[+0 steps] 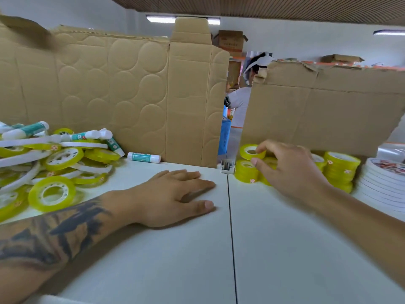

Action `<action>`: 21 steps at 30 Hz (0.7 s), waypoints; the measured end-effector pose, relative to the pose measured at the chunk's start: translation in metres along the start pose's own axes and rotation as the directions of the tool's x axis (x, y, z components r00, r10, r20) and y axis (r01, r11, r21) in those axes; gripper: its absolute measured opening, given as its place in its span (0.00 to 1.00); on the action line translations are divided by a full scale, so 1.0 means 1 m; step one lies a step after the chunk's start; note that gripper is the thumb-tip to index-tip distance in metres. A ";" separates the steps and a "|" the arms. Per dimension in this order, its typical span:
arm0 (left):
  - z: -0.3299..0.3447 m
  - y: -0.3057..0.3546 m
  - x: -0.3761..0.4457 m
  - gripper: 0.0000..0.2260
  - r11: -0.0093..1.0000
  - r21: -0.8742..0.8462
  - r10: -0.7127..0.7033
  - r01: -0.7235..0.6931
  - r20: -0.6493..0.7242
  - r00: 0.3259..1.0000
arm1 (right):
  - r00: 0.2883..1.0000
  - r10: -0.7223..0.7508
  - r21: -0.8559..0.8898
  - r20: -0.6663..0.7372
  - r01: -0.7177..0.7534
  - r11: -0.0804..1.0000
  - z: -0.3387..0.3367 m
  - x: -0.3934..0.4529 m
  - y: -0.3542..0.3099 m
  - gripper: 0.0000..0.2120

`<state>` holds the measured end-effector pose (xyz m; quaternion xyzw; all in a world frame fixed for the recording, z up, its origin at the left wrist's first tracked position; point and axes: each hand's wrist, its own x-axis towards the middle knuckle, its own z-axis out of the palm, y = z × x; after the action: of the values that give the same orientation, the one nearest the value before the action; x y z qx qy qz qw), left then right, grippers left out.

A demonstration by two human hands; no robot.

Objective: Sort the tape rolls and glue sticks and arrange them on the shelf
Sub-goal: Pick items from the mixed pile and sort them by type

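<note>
Yellow tape roll pinched in right hand; left hand flat, empty.

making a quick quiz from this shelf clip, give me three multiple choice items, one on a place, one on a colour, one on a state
1. Where does the lone glue stick lie?
A. on the stacked rolls
B. on the shelf at the foot of the cardboard wall
C. in the left hand

2. What colour is the tape roll at the right hand?
A. yellow
B. red
C. black

3. How is the left hand?
A. gripping a roll
B. flat on the shelf, holding nothing
C. out of view

Answers: 1 B, it lies alone beside the cardboard wall. 2 A, the roll is yellow with a white core. 3 B, the palm rests down on the shelf.
</note>
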<state>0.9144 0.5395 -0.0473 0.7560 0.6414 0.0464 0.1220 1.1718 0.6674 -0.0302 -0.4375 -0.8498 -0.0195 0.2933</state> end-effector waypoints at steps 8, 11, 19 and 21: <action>-0.002 -0.004 0.002 0.34 0.999 0.033 0.020 -0.021 0.052 0.998 | 0.998 0.026 -0.105 0.049 -0.021 0.994 0.013 0.001 0.004 0.11; -0.002 -0.004 0.002 0.34 0.999 0.029 0.020 -0.022 0.057 0.998 | 0.997 0.030 -0.108 0.075 -0.022 0.994 0.015 0.002 0.006 0.11; -0.004 -0.004 0.002 0.33 1.000 0.011 0.008 -0.008 0.038 0.999 | 0.998 0.015 -0.115 0.056 -0.009 0.993 0.018 0.002 0.007 0.13; -0.005 -0.003 0.002 0.33 1.000 0.013 0.012 -0.013 0.027 1.000 | 0.998 0.009 -0.129 0.061 -0.002 0.992 0.019 0.001 0.008 0.14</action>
<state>0.9103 0.5422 -0.0438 0.7613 0.6352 0.0327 0.1256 1.1683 0.6781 -0.0469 -0.4582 -0.8541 -0.0600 0.2385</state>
